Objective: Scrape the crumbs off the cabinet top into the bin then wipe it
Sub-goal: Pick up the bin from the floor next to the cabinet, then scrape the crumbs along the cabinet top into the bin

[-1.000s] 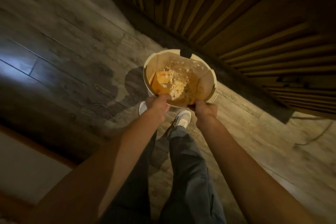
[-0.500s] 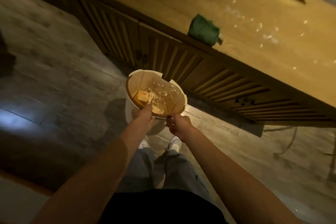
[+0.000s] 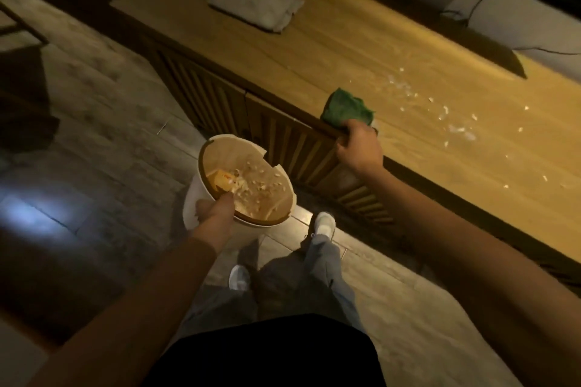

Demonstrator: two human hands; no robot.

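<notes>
My left hand (image 3: 217, 209) grips the near rim of a round white bin (image 3: 201, 185) lined with brown paper, held above the floor in front of the cabinet; scraps and crumbs lie inside. My right hand (image 3: 358, 148) is at the front edge of the wooden cabinet top (image 3: 330, 50), its fingers on a crumpled green cloth (image 3: 345, 108) that lies there. Whether the fingers have closed around the cloth is hidden. White crumbs (image 3: 446, 116) are scattered on the cabinet top to the right of the cloth.
A folded white towel (image 3: 256, 0) lies at the far left of the cabinet top. Cables and a dark screen edge run along the back. Slatted cabinet doors (image 3: 220, 97) face me. My legs and white shoes (image 3: 325, 225) stand on the wood floor below.
My right hand let go of the bin's rim and moved up and right to the green cloth on the cabinet edge. The left hand alone holds the bin now. The view lifted toward the cabinet top.
</notes>
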